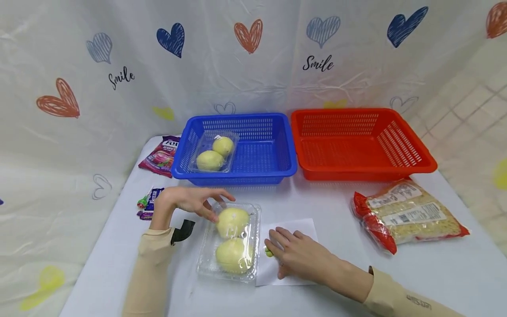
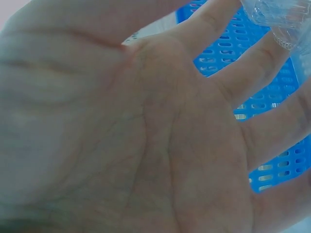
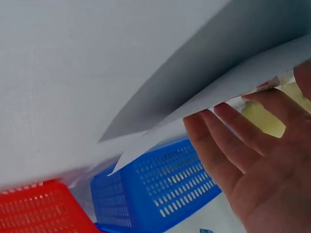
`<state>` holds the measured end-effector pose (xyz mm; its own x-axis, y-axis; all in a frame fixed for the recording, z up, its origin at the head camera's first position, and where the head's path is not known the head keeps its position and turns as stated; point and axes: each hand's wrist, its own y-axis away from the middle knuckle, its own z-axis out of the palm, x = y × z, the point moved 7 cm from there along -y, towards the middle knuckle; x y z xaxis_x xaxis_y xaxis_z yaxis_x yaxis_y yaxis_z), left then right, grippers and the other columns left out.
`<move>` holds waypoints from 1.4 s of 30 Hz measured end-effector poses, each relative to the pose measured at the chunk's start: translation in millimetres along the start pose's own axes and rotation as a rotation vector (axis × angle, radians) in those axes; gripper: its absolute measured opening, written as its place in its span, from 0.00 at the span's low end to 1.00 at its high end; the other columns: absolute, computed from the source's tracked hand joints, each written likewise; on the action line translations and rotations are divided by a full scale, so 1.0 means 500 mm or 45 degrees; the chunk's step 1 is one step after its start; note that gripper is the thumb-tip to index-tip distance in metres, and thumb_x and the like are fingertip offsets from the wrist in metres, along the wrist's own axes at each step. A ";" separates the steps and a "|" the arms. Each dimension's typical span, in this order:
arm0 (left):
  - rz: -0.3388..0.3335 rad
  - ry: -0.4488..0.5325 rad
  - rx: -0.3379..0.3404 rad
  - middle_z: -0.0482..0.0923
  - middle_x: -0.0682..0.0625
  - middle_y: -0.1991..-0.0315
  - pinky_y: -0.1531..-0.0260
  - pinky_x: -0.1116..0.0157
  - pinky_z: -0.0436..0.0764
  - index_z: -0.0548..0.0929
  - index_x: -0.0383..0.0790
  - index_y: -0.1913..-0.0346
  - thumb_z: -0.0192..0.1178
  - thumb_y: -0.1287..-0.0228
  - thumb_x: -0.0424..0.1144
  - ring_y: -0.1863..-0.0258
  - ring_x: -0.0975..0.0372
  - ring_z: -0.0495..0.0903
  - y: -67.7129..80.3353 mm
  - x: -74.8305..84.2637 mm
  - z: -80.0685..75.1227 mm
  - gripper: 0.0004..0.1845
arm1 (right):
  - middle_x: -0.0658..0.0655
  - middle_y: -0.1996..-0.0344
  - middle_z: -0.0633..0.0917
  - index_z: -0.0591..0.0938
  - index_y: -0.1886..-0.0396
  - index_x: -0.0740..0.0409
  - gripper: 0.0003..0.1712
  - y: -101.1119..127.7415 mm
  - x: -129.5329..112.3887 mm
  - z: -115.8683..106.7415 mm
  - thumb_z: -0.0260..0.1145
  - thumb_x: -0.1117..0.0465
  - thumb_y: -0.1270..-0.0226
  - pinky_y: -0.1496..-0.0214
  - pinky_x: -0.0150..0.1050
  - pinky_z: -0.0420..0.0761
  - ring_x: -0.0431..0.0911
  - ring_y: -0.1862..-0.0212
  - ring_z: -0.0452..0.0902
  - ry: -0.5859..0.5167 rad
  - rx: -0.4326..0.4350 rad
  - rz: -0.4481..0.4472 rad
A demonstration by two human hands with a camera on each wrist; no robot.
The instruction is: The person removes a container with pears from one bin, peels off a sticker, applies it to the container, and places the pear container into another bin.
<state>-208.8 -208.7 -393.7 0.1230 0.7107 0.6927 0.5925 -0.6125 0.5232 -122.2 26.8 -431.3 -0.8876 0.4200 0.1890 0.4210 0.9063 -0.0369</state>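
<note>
A white desk (image 1: 396, 281) holds everything. At the back stand two big baskets side by side. The red basket (image 1: 362, 143) is on the right. The blue basket (image 1: 237, 147) is on the left, and a clear box with two yellow fruits (image 1: 214, 152) lies inside it.

On the right side of the desk lies a bag of noodles (image 1: 408, 215) with red ends. On the left, just beside the blue basket, lies a purple snack bag (image 1: 161, 155). Nearer the front on the left are some small candy packs (image 1: 147, 203).

In the front middle lies a clear plastic box (image 1: 231, 242) with two yellow fruits inside. It sits just left of a white sheet of paper (image 1: 291, 251), and its right edge touches the paper.

The left hand (image 1: 190, 200) reaches over the far end of this box. Its fingers (image 1: 210, 211) are spread and nearly straight, touching the lid, so this grip is open. The left wrist view shows an open palm with the blue basket behind it.

The right hand (image 1: 297, 255) lies flat on the paper, right next to the box. Its fingers (image 1: 277, 240) are straight, so this grip is open too. A tiny green thing (image 1: 269, 252) peeks out by the fingertips; I cannot tell what it is.
</note>
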 end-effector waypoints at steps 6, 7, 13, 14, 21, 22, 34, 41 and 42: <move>-0.021 0.010 0.007 0.67 0.35 0.28 0.37 0.51 0.83 0.63 0.45 0.23 0.67 0.31 0.40 0.32 0.40 0.74 -0.002 -0.004 0.000 0.37 | 0.57 0.31 0.79 0.76 0.31 0.51 0.32 0.006 0.013 0.002 0.69 0.45 0.30 0.40 0.48 0.86 0.51 0.30 0.77 -0.157 -0.123 0.012; -0.030 0.011 0.007 0.67 0.35 0.28 0.38 0.51 0.83 0.63 0.46 0.23 0.67 0.31 0.41 0.32 0.40 0.74 -0.002 -0.006 0.000 0.37 | 0.57 0.31 0.79 0.75 0.33 0.53 0.30 0.007 0.014 0.003 0.68 0.46 0.30 0.40 0.49 0.86 0.52 0.30 0.77 -0.187 -0.133 0.009; -0.043 0.000 -0.003 0.66 0.36 0.27 0.37 0.52 0.83 0.63 0.48 0.23 0.67 0.30 0.41 0.32 0.40 0.74 -0.002 -0.007 0.001 0.37 | 0.57 0.34 0.82 0.78 0.46 0.51 0.15 0.008 0.020 0.006 0.63 0.51 0.25 0.39 0.48 0.86 0.52 0.32 0.79 -0.297 -0.115 -0.010; -0.041 0.002 -0.006 0.66 0.36 0.27 0.37 0.52 0.83 0.63 0.48 0.22 0.67 0.30 0.41 0.32 0.40 0.74 -0.002 -0.006 0.001 0.37 | 0.56 0.36 0.83 0.80 0.47 0.50 0.13 0.007 0.021 0.005 0.64 0.52 0.25 0.41 0.47 0.87 0.51 0.34 0.80 -0.311 -0.101 -0.014; 0.006 -0.019 -0.015 0.66 0.36 0.27 0.32 0.49 0.79 0.62 0.45 0.22 0.66 0.30 0.41 0.30 0.42 0.72 -0.002 -0.002 0.000 0.37 | 0.49 0.59 0.84 0.82 0.60 0.48 0.02 0.003 0.032 -0.010 0.68 0.60 0.30 0.62 0.31 0.84 0.43 0.55 0.79 -0.359 0.077 -0.061; 0.012 -0.022 -0.014 0.66 0.36 0.27 0.31 0.48 0.78 0.62 0.45 0.22 0.66 0.30 0.41 0.29 0.42 0.71 -0.002 -0.001 -0.001 0.37 | 0.48 0.61 0.84 0.82 0.61 0.49 0.02 0.001 0.034 -0.013 0.68 0.61 0.31 0.62 0.31 0.84 0.42 0.57 0.79 -0.369 0.098 -0.063; 0.033 -0.317 0.170 0.68 0.41 0.24 0.24 0.43 0.66 0.66 0.42 0.24 0.64 0.29 0.40 0.24 0.44 0.65 0.022 0.088 -0.024 0.33 | 0.46 0.73 0.78 0.77 0.64 0.50 0.07 -0.004 0.065 -0.035 0.70 0.61 0.33 0.75 0.27 0.76 0.38 0.70 0.75 -0.230 0.169 -0.052; 0.187 -0.705 0.135 0.80 0.58 0.33 0.25 0.58 0.69 0.79 0.50 0.33 0.59 0.25 0.52 0.28 0.60 0.73 0.014 0.262 0.140 0.23 | 0.45 0.74 0.80 0.81 0.63 0.49 0.06 0.008 0.105 -0.035 0.72 0.58 0.34 0.73 0.30 0.78 0.39 0.72 0.77 -0.276 0.055 0.126; 0.183 -0.807 0.130 0.82 0.60 0.36 0.27 0.60 0.71 0.82 0.51 0.36 0.59 0.26 0.53 0.31 0.62 0.75 0.001 0.275 0.170 0.21 | 0.45 0.73 0.82 0.81 0.62 0.49 0.06 0.007 0.111 -0.031 0.72 0.58 0.34 0.72 0.31 0.80 0.39 0.72 0.78 -0.293 0.031 0.152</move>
<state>-124.0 -82.0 -340.5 0.6332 0.7096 0.3092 0.6038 -0.7028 0.3762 -167.1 52.5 -406.0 -0.8524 0.5209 -0.0463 0.5229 0.8495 -0.0697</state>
